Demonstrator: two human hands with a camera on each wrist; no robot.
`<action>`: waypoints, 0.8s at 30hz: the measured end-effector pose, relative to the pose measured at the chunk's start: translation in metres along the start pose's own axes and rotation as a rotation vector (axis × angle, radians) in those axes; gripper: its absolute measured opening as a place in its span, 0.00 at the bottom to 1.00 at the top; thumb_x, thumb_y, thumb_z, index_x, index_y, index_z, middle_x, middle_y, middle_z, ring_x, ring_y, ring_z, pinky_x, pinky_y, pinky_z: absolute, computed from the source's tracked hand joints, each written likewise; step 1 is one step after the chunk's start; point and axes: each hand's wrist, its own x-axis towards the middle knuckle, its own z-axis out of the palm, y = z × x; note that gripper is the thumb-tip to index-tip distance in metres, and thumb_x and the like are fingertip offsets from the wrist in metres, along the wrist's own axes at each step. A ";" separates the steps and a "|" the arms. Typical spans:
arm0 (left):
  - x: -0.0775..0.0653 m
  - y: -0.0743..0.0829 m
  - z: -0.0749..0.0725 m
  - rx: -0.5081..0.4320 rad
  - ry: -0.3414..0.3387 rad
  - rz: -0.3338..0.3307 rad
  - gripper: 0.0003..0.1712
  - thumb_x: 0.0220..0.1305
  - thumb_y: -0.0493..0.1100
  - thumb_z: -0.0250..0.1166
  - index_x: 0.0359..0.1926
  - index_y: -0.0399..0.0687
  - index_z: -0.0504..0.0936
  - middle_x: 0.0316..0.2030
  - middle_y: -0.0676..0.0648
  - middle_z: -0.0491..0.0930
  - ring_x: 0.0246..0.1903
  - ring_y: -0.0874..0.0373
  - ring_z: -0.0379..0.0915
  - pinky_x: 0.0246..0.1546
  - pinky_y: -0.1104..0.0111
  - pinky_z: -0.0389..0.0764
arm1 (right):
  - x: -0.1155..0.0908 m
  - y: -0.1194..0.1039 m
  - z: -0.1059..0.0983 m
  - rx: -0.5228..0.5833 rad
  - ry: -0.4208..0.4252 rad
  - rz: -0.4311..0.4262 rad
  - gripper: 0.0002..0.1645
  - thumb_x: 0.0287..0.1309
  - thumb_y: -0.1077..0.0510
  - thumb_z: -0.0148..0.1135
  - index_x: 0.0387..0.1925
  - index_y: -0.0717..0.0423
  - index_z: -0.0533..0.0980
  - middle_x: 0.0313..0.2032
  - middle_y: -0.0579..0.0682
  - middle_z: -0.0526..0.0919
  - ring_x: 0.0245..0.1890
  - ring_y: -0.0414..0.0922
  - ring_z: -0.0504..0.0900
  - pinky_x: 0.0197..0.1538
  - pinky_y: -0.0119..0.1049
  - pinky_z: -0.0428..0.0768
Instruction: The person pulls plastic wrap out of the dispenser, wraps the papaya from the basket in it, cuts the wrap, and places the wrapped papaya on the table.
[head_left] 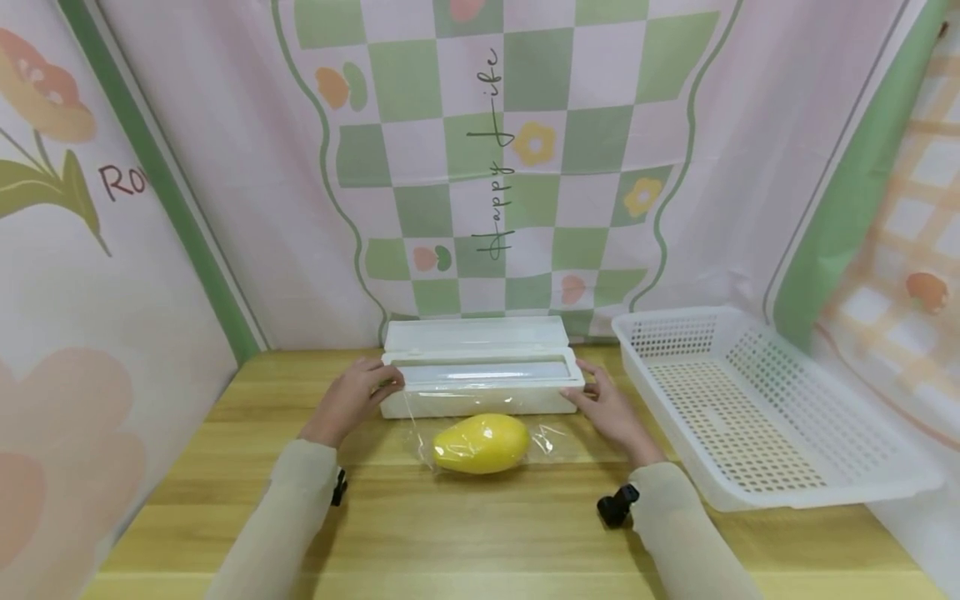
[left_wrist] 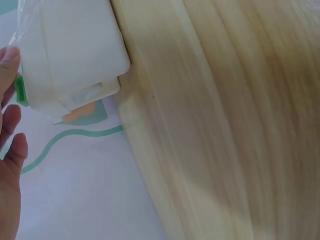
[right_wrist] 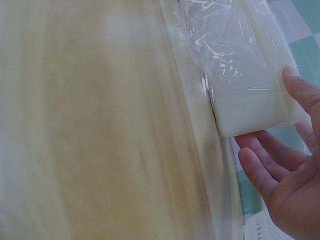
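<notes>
A long white box (head_left: 480, 402) sits near the back edge of the counter (head_left: 472, 533), with its lid (head_left: 476, 335) tipped open at the back. The left hand (head_left: 345, 407) is at the box's left end with its fingers bent; I cannot tell if its grip pinches the clear film (head_left: 545, 440) there. The right hand (head_left: 609, 410) has its grip on the box's right end, thumb on one side and fingers on another. The shiny film comes down the box's front to a yellow fruit (head_left: 482, 444), which lies just in front of the box, toward the counter's front edge. A white basket (head_left: 735, 425) sits by the counter's back right corner and pokes past the right edge.
</notes>
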 end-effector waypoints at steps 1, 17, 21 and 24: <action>0.000 0.000 0.001 0.001 0.003 -0.005 0.06 0.60 0.36 0.71 0.38 0.49 0.85 0.35 0.52 0.82 0.38 0.55 0.76 0.42 0.62 0.82 | 0.000 0.000 0.000 -0.001 0.000 0.002 0.49 0.68 0.37 0.59 0.79 0.48 0.49 0.63 0.69 0.71 0.63 0.62 0.71 0.62 0.60 0.71; -0.001 0.009 -0.006 0.039 -0.056 -0.057 0.10 0.66 0.42 0.69 0.46 0.44 0.83 0.41 0.47 0.86 0.44 0.51 0.79 0.48 0.57 0.82 | 0.001 0.002 0.001 0.014 0.001 -0.016 0.50 0.68 0.38 0.59 0.79 0.51 0.48 0.63 0.70 0.71 0.64 0.63 0.70 0.62 0.58 0.73; -0.004 0.006 -0.011 0.030 -0.131 -0.087 0.14 0.61 0.38 0.72 0.48 0.43 0.85 0.46 0.46 0.85 0.51 0.50 0.78 0.56 0.56 0.78 | 0.001 0.002 0.001 0.023 0.009 -0.012 0.49 0.68 0.39 0.60 0.79 0.51 0.49 0.63 0.70 0.71 0.64 0.63 0.70 0.62 0.58 0.73; -0.005 0.005 -0.012 0.034 -0.122 -0.053 0.14 0.58 0.36 0.73 0.46 0.42 0.86 0.45 0.46 0.86 0.49 0.50 0.79 0.55 0.56 0.79 | 0.002 0.003 0.000 0.032 0.008 -0.010 0.49 0.68 0.39 0.60 0.79 0.50 0.49 0.63 0.69 0.71 0.64 0.63 0.70 0.62 0.58 0.73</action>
